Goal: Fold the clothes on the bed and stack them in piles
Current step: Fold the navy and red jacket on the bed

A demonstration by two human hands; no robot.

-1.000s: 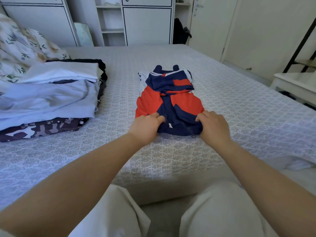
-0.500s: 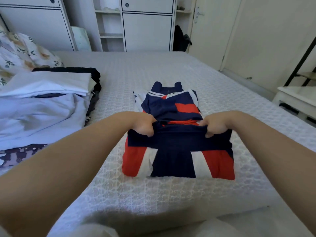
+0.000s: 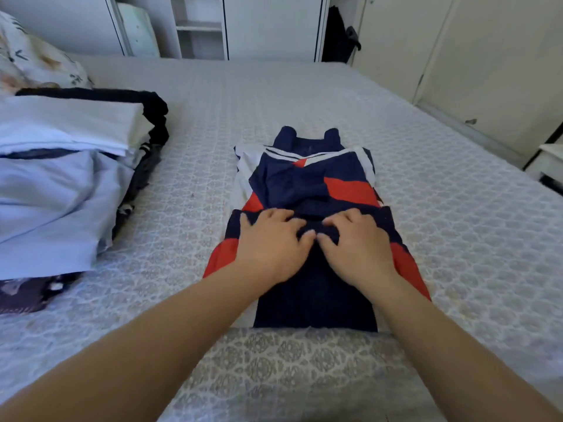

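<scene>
A navy, red and white garment (image 3: pixel 307 184) lies lengthwise in the middle of the bed (image 3: pixel 457 223), its near part folded up over the middle. My left hand (image 3: pixel 271 242) and my right hand (image 3: pixel 358 243) rest side by side on the folded edge. Both press down on the navy cloth, thumbs almost touching. The right hand's fingers are slightly bent. A pile of folded clothes (image 3: pixel 70 126) sits at the left: white on top, light blue (image 3: pixel 45 202) below, with black and camouflage pieces underneath.
A floral pillow (image 3: pixel 30 62) lies behind the pile. White wardrobes and shelves (image 3: pixel 198 25) stand beyond the bed, with a black bag (image 3: pixel 338 35) by the door. A white stand (image 3: pixel 551 159) is at the right edge.
Both hands gripped the garment's near hem, carried it up over the middle, then let go. They moved together to the centre and now press on the fold.
</scene>
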